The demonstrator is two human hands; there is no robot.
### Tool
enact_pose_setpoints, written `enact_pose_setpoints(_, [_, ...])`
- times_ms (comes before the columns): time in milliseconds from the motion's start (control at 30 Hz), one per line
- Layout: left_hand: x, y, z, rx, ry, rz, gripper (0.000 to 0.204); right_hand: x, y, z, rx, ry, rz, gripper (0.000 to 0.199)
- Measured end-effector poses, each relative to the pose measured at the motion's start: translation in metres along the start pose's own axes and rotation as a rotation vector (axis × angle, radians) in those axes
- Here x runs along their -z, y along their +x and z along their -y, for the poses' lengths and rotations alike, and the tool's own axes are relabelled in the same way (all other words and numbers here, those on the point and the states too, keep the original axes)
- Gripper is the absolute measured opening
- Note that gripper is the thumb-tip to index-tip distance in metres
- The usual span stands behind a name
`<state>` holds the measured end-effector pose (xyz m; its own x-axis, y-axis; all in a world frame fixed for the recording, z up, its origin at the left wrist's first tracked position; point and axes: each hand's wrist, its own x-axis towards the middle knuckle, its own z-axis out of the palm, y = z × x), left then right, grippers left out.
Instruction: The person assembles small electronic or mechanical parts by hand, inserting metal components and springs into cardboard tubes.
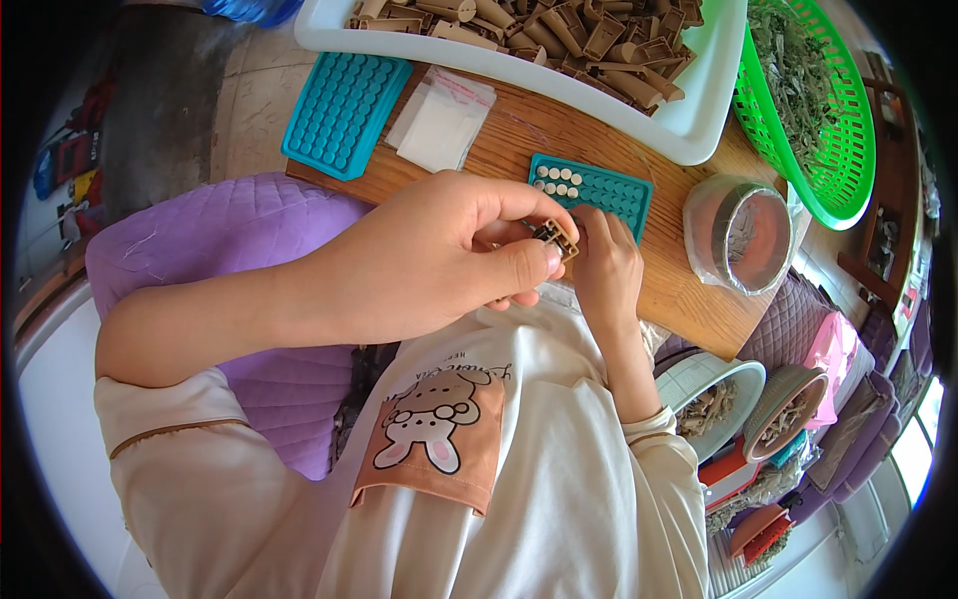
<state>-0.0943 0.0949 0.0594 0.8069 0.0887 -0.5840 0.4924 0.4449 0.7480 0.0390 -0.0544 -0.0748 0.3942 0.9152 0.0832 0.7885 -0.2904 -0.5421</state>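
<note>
My left hand (pixel 419 255) is closed, with thumb and fingers pinching a small brown plastic casing (pixel 559 240). The casing's open end shows dark compartments inside, and the rest of it is hidden in my grip. My right hand (pixel 609 262) reaches to the near edge of a small teal tray (pixel 621 196). Its fingers are bent and pressed together, and their tips are partly hidden, so what they pinch does not show. Several round white pieces (pixel 557 182) sit in the tray's left cups, just beyond these fingers.
A white bin (pixel 689 130) full of brown plastic casings (pixel 589 45) stands at the back of the wooden table (pixel 659 290). A larger teal tray (pixel 344 115) and clear plastic bags (pixel 441 120) lie left. A plastic-lined round tub (pixel 738 238) and green basket (pixel 853 150) stand right.
</note>
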Motion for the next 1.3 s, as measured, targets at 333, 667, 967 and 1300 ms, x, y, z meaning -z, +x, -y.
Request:
enact_pose_setpoints(333, [-0.005,-0.003,0.0,-0.005,0.078,-0.043,0.028,0.049,0.003,0.07,0.103,0.645,-0.488,0.027])
enact_pose_setpoints(667, [-0.008,-0.004,0.005,-0.041,0.13,-0.099,0.03,0.033,0.002,0.074,0.263,0.603,-0.583,0.03])
enact_pose_setpoints(967, [-0.005,-0.005,0.006,-0.079,0.397,-0.161,0.026,0.05,0.006,0.075,0.13,0.622,-0.202,0.02])
enact_pose_setpoints(1300, [-0.001,-0.004,-0.004,-0.131,0.772,-0.112,0.022,0.084,0.053,0.071,-0.172,0.647,0.176,0.03])
